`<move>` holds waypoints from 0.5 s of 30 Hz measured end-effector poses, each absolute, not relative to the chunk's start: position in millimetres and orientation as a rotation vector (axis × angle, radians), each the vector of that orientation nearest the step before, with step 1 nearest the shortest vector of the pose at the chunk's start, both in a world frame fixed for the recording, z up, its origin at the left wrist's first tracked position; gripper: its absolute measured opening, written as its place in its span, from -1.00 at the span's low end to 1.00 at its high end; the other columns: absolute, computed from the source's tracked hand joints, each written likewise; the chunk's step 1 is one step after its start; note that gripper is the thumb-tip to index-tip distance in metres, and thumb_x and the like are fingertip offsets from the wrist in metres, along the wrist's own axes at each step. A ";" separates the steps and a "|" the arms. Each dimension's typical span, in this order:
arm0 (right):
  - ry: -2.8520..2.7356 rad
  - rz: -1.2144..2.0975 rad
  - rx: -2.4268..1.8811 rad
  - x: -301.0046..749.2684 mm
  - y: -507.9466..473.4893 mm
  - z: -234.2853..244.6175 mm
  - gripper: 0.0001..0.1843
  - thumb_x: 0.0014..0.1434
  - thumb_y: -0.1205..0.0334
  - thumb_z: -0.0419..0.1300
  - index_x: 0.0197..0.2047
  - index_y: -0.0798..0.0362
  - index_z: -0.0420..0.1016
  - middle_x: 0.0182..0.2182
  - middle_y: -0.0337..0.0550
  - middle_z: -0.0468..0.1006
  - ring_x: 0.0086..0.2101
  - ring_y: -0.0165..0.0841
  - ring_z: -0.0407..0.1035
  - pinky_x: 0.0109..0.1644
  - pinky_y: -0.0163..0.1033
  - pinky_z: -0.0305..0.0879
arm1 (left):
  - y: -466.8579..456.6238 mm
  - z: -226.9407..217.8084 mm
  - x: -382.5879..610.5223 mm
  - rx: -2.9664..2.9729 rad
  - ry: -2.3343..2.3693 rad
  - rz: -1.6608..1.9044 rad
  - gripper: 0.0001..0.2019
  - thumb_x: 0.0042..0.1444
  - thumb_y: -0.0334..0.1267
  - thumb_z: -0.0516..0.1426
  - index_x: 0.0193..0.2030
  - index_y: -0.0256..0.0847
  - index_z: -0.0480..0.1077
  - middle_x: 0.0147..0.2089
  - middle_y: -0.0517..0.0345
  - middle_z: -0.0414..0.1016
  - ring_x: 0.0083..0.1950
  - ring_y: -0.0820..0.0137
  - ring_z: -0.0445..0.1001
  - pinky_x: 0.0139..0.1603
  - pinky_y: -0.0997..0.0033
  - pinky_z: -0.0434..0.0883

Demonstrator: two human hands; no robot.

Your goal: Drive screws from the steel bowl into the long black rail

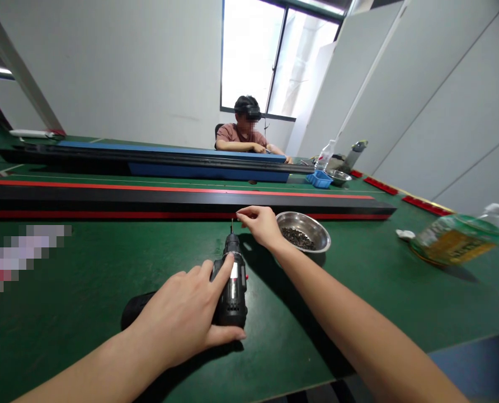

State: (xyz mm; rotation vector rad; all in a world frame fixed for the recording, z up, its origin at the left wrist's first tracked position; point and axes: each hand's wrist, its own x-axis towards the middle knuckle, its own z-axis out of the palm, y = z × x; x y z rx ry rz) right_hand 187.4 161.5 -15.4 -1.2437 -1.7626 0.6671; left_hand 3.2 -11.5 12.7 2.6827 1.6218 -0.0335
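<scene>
A black cordless drill [233,285] lies over the green table with its bit pointing away from me. My left hand [186,308] is wrapped round its grip, the index finger stretched along the body and the thumb at the rear. Close to the bit's tip is my right hand [260,224], its thumb and fingers pinched together; whatever they hold is too small to name. Beyond the tip runs a long black bar with red edges [182,200]. A steel bowl [325,238] of small dark screws [297,238] stands just right of my right hand.
Across the green table [107,252] sits another person [243,131], behind long blue and black bars [207,170]. On the right are a large green-yellow bottle [455,240], a clear bottle [325,157], a blue tray [319,179] and a second metal bowl [339,178].
</scene>
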 end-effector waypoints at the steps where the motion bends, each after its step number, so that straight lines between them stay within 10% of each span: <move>1: -1.702 0.703 -1.274 182.8 169.8 -23.5 -0.84 0.19 0.22 0.33 -0.21 0.08 0.72 -0.28 -0.07 0.72 -0.30 -0.28 0.57 -0.15 -0.26 0.42 | -11.6 12.9 3.4 2.685 1.619 -0.034 0.06 0.09 0.43 0.06 0.56 -0.16 -0.15 0.03 -0.17 0.46 -0.09 -0.01 0.55 -0.09 -0.01 0.50; 15: -1.611 0.946 -1.200 180.3 194.6 -56.7 -0.74 0.21 0.23 0.31 -0.12 0.23 0.69 -0.25 0.02 0.71 -0.46 -0.43 0.46 -0.36 -0.35 0.35 | -11.3 11.3 3.3 2.717 1.604 -0.018 0.07 0.08 0.46 0.05 0.55 -0.19 -0.13 0.02 -0.15 0.46 -0.10 -0.01 0.54 -0.08 -0.03 0.51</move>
